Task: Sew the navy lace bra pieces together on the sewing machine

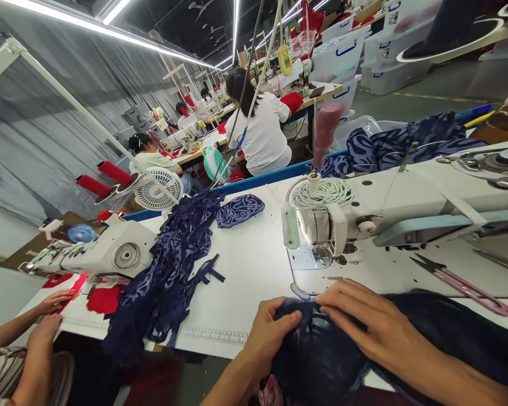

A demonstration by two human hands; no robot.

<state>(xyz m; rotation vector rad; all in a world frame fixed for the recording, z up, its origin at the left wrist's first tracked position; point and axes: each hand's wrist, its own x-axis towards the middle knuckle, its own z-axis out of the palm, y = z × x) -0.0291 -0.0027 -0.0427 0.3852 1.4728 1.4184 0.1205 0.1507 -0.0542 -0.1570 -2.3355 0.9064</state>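
Note:
Dark navy fabric (322, 344) hangs over the table's front edge, with a stitched edge along its top. My left hand (275, 327) pinches that edge between thumb and fingers. Close by on the right, my right hand (364, 316) is closed on the same edge, its fingertips partly hidden. Just beyond my hands stands a white sewing machine (342, 220), its needle and presser foot (322, 256) over a metal plate. More navy cloth (457, 327) stretches out under my right forearm.
Pink-handled thread snips (465, 285) lie to the right. A heap of navy patterned pieces (173, 254) and one folded piece (240, 211) sit to the left. Beside them, a co-worker's hands (46, 316) hold red fabric at another machine (110, 248). A blue-edged bin of patterned cloth (376, 146) stands behind.

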